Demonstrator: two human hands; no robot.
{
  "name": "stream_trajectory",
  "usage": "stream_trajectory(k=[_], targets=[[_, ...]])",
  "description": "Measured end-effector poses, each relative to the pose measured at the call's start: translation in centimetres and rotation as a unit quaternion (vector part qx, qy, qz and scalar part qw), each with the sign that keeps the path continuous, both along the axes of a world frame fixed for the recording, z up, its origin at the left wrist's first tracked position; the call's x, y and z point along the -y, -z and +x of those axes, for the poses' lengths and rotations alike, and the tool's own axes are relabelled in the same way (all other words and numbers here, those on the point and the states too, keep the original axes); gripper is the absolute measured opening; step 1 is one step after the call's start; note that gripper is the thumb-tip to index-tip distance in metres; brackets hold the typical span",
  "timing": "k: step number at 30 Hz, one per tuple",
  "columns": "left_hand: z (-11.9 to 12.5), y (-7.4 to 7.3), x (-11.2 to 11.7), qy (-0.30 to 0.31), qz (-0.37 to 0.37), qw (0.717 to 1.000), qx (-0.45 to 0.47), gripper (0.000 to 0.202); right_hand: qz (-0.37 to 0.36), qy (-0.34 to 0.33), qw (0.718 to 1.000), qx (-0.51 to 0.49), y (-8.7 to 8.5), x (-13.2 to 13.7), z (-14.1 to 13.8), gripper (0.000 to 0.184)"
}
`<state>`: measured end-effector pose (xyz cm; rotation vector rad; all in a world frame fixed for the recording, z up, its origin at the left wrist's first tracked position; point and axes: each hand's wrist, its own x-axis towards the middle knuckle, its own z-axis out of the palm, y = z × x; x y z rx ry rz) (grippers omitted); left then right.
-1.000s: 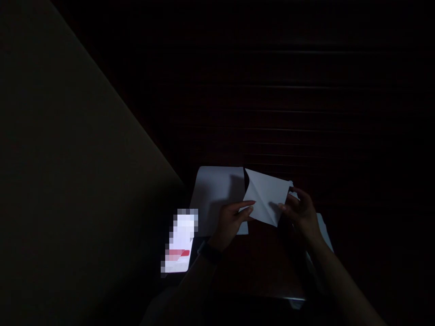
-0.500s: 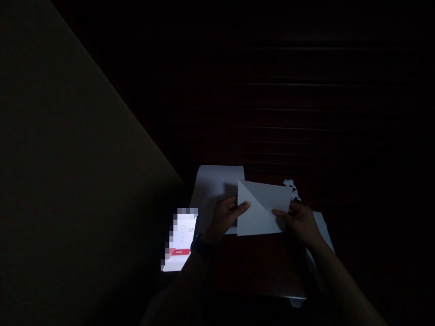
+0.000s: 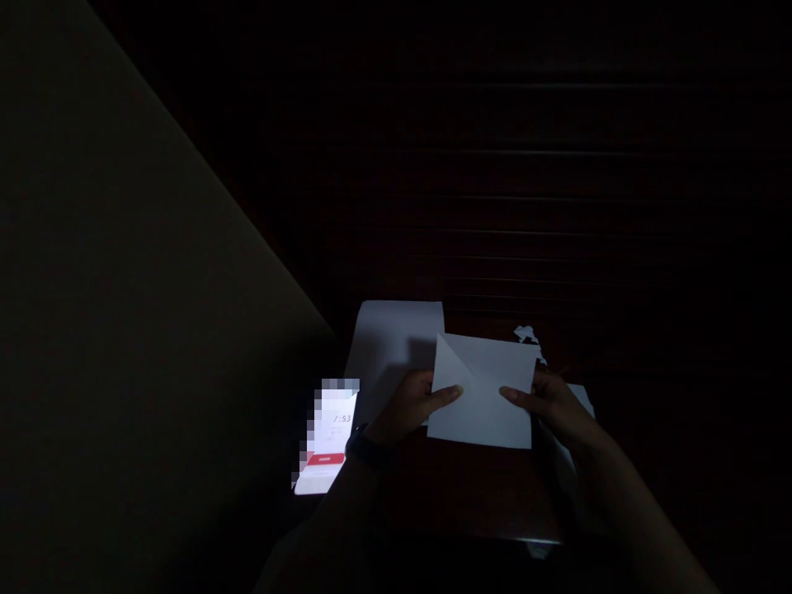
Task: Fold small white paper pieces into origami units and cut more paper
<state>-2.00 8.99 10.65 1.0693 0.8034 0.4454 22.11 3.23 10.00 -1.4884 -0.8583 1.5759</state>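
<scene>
Between my two hands is a roughly square sheet of white paper (image 3: 486, 412), held above the dark table. A diagonal crease runs from its top left corner toward the middle. My left hand (image 3: 417, 398) pinches the left edge, thumb on top and fingers hidden behind. On the opposite edge my right hand (image 3: 553, 404) grips the paper the same way, its thumb lying on the face. A dark band circles my left wrist.
A larger white sheet (image 3: 396, 330) lies behind on the table (image 3: 470, 503). Torn paper scraps (image 3: 528, 334) are at the back right, and more white paper (image 3: 582, 400) lies under my right arm. A lit screen (image 3: 327, 445) stands at left beside the wall (image 3: 154, 289).
The paper has tilted and come slightly lower and to the right. Its diagonal line now looks shorter and fainter. Both thumbs have moved lower on the sheet.
</scene>
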Motion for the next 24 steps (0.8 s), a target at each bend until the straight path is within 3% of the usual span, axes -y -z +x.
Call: stream_trajectory(k=[7, 13, 17, 21, 24], targets=[[-0.1, -0.6, 0.2, 0.005, -0.066, 0.996, 0.051, 0.024, -0.022, -0.019, 0.999, -0.035, -1.1, 0.3, 0.3, 0.024], [-0.4, 0.8, 0.2, -0.028, -0.066, 0.996, 0.055, 0.018, -0.025, -0.011, 1.0, -0.009, 0.2, 0.4, 1.9, 0.012], [-0.3, 1.0, -0.2, -0.107, -0.089, 0.987, 0.079, 0.029, 0.014, 0.011, 1.0, 0.021, 0.8, 0.1, 2.1, 0.006], [0.5, 0.6, -0.6, -0.226, -0.126, 0.955, 0.148, 0.042, 0.072, 0.054, 0.991, 0.095, 0.8, -0.3, 0.9, 0.012], [1.0, 0.7, -0.5, -0.273, -0.098, 0.947, 0.138, 0.039, 0.086, 0.062, 0.985, 0.138, 1.1, -0.2, -0.2, 0.016]])
